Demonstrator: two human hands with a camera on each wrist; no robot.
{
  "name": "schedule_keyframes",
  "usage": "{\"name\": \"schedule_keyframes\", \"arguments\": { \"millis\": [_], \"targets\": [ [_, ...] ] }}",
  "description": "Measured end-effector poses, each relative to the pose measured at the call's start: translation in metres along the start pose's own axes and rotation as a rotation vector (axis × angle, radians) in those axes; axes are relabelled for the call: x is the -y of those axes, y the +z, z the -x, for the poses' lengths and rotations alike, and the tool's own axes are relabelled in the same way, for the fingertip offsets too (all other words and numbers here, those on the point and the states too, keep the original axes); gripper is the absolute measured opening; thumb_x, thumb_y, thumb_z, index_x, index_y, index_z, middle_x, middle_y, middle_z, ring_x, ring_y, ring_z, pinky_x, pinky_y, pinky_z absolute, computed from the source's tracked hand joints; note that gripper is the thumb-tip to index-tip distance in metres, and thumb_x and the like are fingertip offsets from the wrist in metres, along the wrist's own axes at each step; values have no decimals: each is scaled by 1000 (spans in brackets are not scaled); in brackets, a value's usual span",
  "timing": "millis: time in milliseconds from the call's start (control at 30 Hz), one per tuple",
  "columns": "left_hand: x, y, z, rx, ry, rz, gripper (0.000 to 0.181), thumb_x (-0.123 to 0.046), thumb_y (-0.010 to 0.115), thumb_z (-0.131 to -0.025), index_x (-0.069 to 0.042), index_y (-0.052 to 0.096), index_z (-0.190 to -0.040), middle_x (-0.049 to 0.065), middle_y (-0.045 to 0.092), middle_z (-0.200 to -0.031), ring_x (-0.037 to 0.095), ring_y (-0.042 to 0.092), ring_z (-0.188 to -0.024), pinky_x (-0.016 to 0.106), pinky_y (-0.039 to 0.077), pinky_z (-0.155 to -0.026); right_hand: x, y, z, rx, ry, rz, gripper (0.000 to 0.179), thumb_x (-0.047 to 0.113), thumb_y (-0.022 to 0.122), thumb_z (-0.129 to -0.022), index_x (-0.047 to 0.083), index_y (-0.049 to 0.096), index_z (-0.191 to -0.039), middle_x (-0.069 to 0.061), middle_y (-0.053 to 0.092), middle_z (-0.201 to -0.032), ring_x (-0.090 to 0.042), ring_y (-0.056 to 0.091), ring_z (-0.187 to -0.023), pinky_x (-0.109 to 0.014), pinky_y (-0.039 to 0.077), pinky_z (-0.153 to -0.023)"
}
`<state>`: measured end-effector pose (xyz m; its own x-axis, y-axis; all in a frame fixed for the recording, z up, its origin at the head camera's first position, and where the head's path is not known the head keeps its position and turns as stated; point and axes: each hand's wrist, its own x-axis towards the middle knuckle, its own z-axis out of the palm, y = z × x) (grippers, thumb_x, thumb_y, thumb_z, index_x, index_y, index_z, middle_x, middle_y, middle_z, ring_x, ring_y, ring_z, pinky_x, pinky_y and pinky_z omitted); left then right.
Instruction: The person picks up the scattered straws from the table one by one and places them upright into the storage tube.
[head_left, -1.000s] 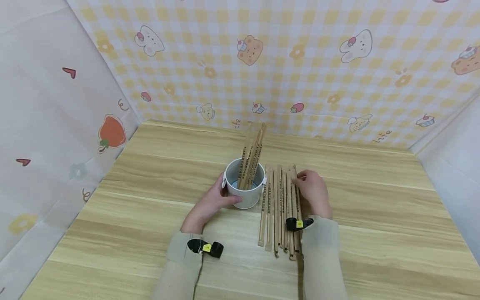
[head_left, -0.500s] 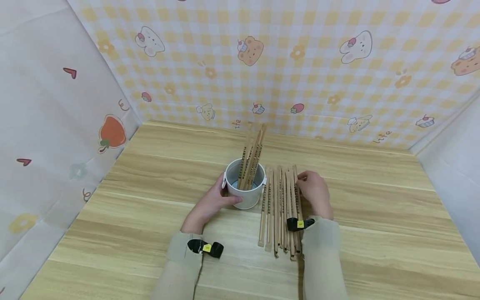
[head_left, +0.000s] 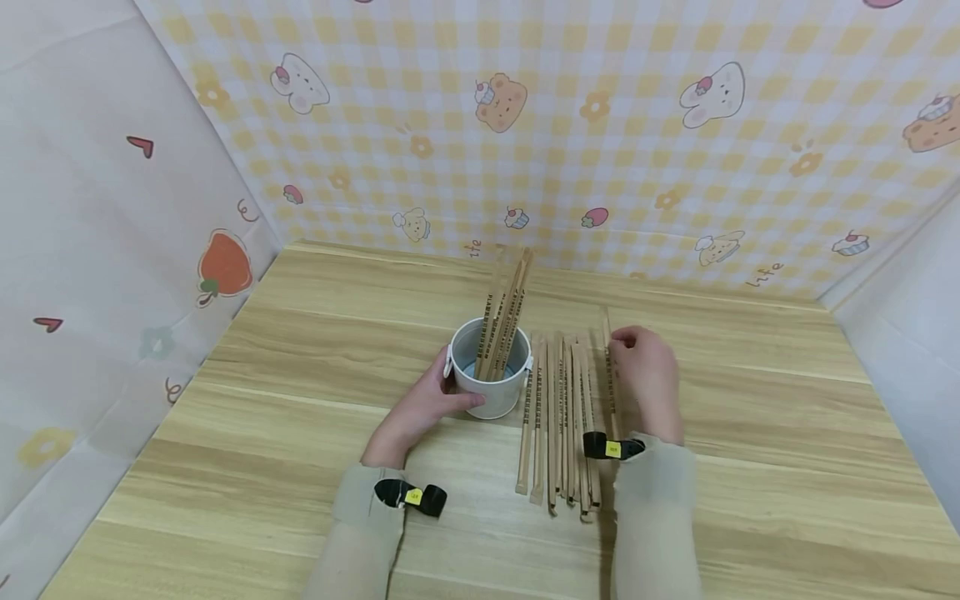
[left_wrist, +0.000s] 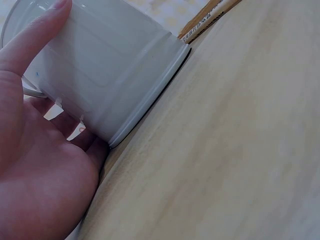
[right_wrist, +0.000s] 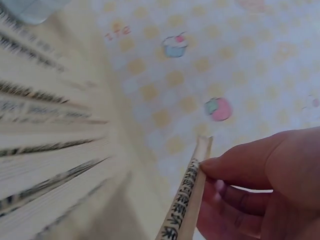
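My left hand (head_left: 431,400) holds a small white metal bucket (head_left: 498,402) by its left side, thumb across the front. In the left wrist view, the bucket (left_wrist: 110,65) rests upright on the table. Several brown paper-wrapped straws (head_left: 501,321) lean inside it, their tops well above the rim. To its right, more wrapped straws (head_left: 558,417) lie side by side. My right hand (head_left: 647,371) pinches one wrapped straw (head_left: 611,375) near its upper end, apart from the row. The right wrist view shows this straw's (right_wrist: 186,200) printed wrapper between thumb and fingers.
A wood-grain table (head_left: 772,467) lies beneath everything. Behind it hangs a yellow checked cloth (head_left: 555,150) with cartoon prints, and a pale cloth (head_left: 97,275) covers the left side. Each wrist wears a black strap.
My right hand has taken hold of the rightmost straw and drawn it up and to the right, away from the row. The left hand and bucket have stayed put.
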<state>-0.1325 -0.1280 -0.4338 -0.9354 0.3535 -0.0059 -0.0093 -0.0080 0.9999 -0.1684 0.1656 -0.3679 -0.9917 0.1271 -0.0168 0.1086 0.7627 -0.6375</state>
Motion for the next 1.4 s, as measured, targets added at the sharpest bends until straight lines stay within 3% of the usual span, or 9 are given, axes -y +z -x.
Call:
{"name": "schedule_keyframes", "arguments": {
  "millis": [100, 400, 667, 900, 1133, 1333, 1400],
  "targets": [
    [3, -1, -1, -1, 14, -6, 91, -15, 76, -68, -30, 21, -140, 2, 28, -140, 26, 26, -128, 42, 21, -103, 8, -9, 2, -60, -11, -50, 25, 19, 47, -90, 4, 60, -106, -12, 62, -93, -22, 59, -65, -31, 46, -57],
    [3, 0, 0, 4, 23, 7, 91, -14, 76, -68, -31, 22, -139, 0, 29, -139, 24, 27, -127, 42, 21, -104, 36, -33, 15, -238, -67, -296, 25, 20, 51, -90, 3, 60, -106, -8, 59, -92, -16, 56, -81, -23, 52, -58],
    [2, 0, 0, -3, 14, 15, 91, -15, 77, -67, -33, 23, -138, -3, 31, -138, 21, 29, -126, 40, 23, -103, 59, -45, 33, -477, -269, -433, 23, 20, 58, -86, 3, 62, -101, -4, 61, -88, -10, 56, -80, -20, 51, -56],
    [0, 1, 0, 7, 20, 25, 90, -10, 74, -69, -29, 21, -140, 1, 28, -139, 24, 27, -127, 41, 21, -103, 81, -53, 53, -594, -402, -604, 22, 15, 61, -84, 0, 62, -101, -6, 60, -91, -16, 57, -80, -22, 51, -57],
    [3, 1, 0, 5, 12, 22, 91, -13, 76, -68, -30, 21, -139, 0, 28, -139, 25, 26, -128, 41, 23, -103, 113, -59, 78, -723, -486, -822, 15, 2, 60, -83, -7, 60, -95, -17, 56, -88, -23, 56, -77, -27, 52, -60],
    [3, 1, 0, -3, 15, 17, 91, -15, 77, -67, -31, 22, -139, -1, 29, -138, 23, 28, -127, 40, 23, -103, 128, -55, 86, -831, -582, -984, 14, -4, 60, -80, -14, 57, -91, -19, 54, -84, -28, 54, -76, -29, 52, -59],
    [-5, 2, 2, 0, 8, 21, 91, -12, 75, -68, -28, 21, -139, 1, 29, -139, 24, 27, -127, 39, 23, -103, 130, -53, 86, -853, -624, -1014, 15, -6, 60, -80, -15, 56, -90, -21, 53, -84, -30, 54, -75, -30, 51, -59]
  ]
}}
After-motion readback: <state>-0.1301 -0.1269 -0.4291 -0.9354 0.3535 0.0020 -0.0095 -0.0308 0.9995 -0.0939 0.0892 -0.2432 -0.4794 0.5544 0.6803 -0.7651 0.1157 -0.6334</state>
